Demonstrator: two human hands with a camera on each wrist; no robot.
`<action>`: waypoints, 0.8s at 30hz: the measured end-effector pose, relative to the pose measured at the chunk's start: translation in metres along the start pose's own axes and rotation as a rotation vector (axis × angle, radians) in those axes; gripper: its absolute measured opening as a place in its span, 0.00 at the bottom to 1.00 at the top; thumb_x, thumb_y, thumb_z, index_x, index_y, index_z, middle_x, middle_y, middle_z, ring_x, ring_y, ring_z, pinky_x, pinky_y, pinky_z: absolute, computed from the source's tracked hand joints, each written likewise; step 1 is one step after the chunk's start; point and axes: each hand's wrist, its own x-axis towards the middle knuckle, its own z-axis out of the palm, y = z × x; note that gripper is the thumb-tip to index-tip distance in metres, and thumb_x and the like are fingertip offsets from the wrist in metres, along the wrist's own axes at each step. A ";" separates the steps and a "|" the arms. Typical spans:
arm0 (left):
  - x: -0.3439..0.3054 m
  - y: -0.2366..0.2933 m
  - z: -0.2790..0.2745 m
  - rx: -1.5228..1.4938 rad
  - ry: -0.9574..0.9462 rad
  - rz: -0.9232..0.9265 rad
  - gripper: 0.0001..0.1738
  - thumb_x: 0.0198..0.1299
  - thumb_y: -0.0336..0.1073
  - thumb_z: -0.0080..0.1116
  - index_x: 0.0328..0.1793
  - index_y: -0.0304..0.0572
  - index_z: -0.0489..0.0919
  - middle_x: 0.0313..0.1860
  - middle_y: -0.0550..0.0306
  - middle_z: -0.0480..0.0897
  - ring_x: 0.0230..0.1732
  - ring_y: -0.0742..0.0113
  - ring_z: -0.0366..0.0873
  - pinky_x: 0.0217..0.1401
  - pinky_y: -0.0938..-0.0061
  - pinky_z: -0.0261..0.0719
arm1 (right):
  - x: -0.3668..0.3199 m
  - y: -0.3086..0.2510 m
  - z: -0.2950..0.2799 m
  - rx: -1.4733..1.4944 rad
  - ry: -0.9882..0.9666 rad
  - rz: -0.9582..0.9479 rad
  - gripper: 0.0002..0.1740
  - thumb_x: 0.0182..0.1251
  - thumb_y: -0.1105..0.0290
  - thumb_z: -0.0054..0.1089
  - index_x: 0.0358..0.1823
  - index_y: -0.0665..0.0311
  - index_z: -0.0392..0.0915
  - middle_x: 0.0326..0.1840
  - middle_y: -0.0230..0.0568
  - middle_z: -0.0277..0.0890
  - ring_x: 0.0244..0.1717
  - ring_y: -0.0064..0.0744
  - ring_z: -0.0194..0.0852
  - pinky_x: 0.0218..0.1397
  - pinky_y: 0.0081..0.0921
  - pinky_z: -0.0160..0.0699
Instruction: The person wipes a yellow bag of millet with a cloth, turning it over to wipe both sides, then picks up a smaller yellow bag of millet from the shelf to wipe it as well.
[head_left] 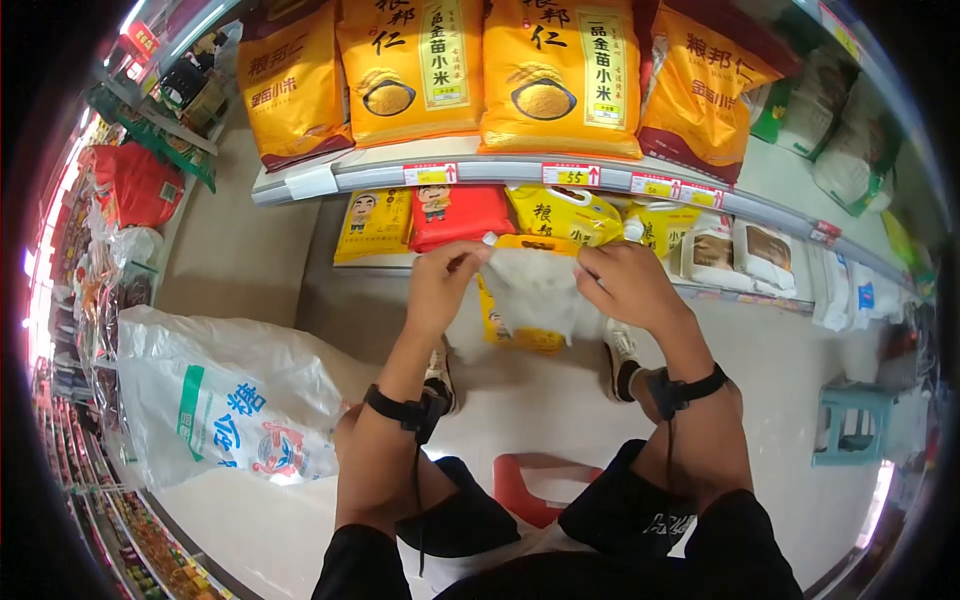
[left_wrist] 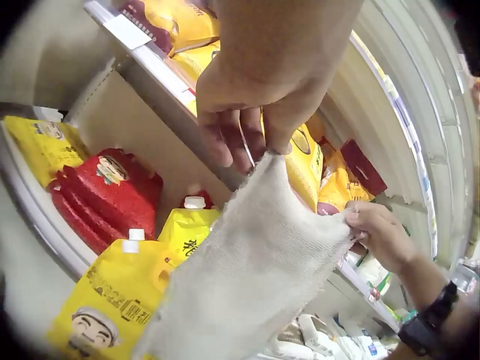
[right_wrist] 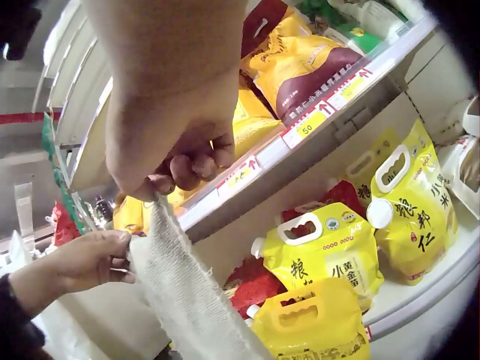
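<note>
A greyish-white cloth (head_left: 535, 285) with a frayed edge hangs stretched between both hands. My left hand (head_left: 440, 285) pinches one upper corner between thumb and fingers. The opposite corner is gripped by my right hand (head_left: 625, 280); in the right wrist view its fingers curl over the cloth (right_wrist: 187, 300). Behind the cloth, partly covered in the head view, stands a yellow spouted pouch (left_wrist: 112, 307) with a cartoon face, a white cap and a cut-out handle. Its handle (right_wrist: 298, 313) shows beside the cloth in the right wrist view.
On the upper shelf stand large orange millet bags (head_left: 410, 70) above price tags (head_left: 570, 175). Yellow handled packs (right_wrist: 326, 251) and red packs (left_wrist: 109, 187) fill the lower shelf. A big white sack (head_left: 230, 400) lies left, a red stool (head_left: 525, 490) is below, and a teal stool (head_left: 850, 425) stands right.
</note>
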 end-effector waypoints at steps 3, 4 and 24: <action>0.008 0.002 -0.002 -0.078 0.071 0.018 0.09 0.69 0.30 0.67 0.50 0.32 0.89 0.36 0.56 0.90 0.38 0.77 0.84 0.44 0.79 0.81 | 0.006 0.000 0.000 -0.001 0.101 -0.005 0.11 0.68 0.65 0.59 0.30 0.63 0.75 0.28 0.47 0.79 0.35 0.55 0.80 0.40 0.49 0.76; 0.010 0.001 -0.001 -0.118 0.108 0.027 0.09 0.69 0.29 0.66 0.50 0.31 0.89 0.37 0.56 0.91 0.39 0.77 0.84 0.45 0.80 0.81 | 0.007 0.000 -0.001 -0.005 0.173 -0.046 0.10 0.67 0.65 0.59 0.30 0.62 0.76 0.27 0.47 0.79 0.35 0.54 0.80 0.40 0.49 0.76; -0.012 0.027 -0.039 -0.524 -0.482 -0.185 0.04 0.70 0.29 0.64 0.45 0.37 0.81 0.37 0.52 0.89 0.40 0.67 0.86 0.46 0.73 0.84 | -0.045 0.023 -0.018 1.609 -0.085 0.208 0.10 0.71 0.64 0.66 0.44 0.63 0.81 0.37 0.37 0.80 0.36 0.27 0.79 0.44 0.23 0.77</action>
